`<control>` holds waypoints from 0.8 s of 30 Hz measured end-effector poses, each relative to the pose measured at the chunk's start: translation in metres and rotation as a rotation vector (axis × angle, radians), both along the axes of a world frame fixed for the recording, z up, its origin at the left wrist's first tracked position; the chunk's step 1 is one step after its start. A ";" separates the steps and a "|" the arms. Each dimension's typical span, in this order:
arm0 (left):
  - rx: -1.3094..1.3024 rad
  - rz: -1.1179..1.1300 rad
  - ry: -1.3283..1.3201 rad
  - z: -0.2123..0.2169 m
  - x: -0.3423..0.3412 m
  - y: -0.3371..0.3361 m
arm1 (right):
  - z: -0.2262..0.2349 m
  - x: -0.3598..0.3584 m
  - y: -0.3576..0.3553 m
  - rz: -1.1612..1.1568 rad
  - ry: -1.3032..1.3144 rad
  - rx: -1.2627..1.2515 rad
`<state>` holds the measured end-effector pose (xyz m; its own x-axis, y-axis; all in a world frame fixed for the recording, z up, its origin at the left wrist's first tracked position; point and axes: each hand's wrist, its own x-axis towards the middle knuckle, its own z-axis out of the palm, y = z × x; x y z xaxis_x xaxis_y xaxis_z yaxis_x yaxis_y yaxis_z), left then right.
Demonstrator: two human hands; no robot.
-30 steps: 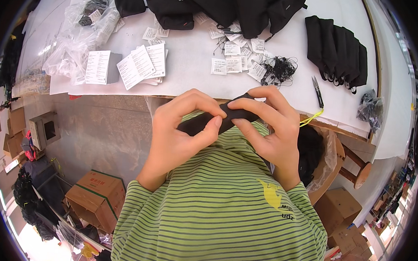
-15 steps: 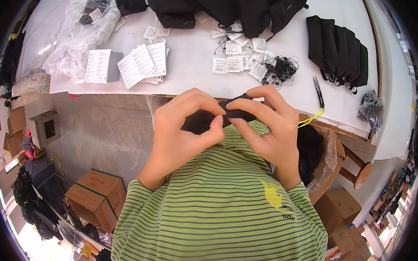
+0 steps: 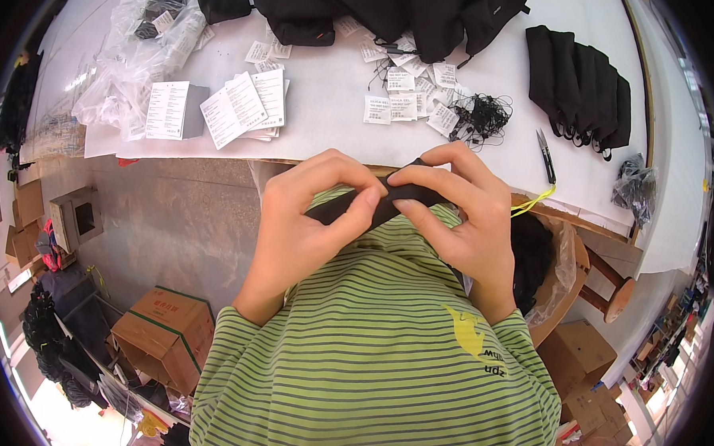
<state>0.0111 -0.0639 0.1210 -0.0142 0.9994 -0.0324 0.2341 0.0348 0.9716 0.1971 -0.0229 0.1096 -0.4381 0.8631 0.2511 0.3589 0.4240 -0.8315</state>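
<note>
Just off the table's near edge, a folded black fabric piece (image 3: 384, 213) is stretched between my two hands. My left hand (image 3: 310, 213) pinches it between thumb and fingers at the middle. Close beside that spot, my right hand (image 3: 473, 216) grips the same cloth, its thumb below and its fingers on top. The fingertips of the two hands nearly meet. Much of the cloth is hidden behind my fingers, so its whole shape cannot be made out.
White table (image 3: 313, 133) ahead bears black bags (image 3: 366, 12), small white packets (image 3: 402, 105), tangled black cords (image 3: 481, 121), printed cards (image 3: 234, 110), clear plastic bags (image 3: 132, 86), black pouches (image 3: 578, 89) and snips (image 3: 546, 155). A cardboard box (image 3: 165, 338) stands on the floor at left.
My left thumb and fingers have drawn closer together on the cloth. More of the black fabric shows below the fingertips. Both hands stay in nearly the same place.
</note>
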 end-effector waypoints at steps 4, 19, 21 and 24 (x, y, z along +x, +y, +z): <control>0.045 -0.028 0.076 0.002 0.000 0.001 | 0.002 -0.002 -0.001 0.012 -0.041 -0.010; -0.065 -0.067 -0.053 -0.010 -0.009 0.002 | -0.005 -0.003 0.000 0.063 -0.001 -0.055; -0.072 -0.078 -0.083 -0.012 -0.010 0.004 | -0.005 -0.001 0.001 0.063 -0.013 -0.056; -0.090 -0.078 -0.114 -0.011 -0.009 0.005 | -0.006 -0.001 0.002 0.068 -0.014 -0.080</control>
<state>0.0017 -0.0589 0.1102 0.0725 0.9902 -0.1191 0.1282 0.1092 0.9857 0.1964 -0.0210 0.1038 -0.4993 0.8484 0.1756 0.3437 0.3800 -0.8587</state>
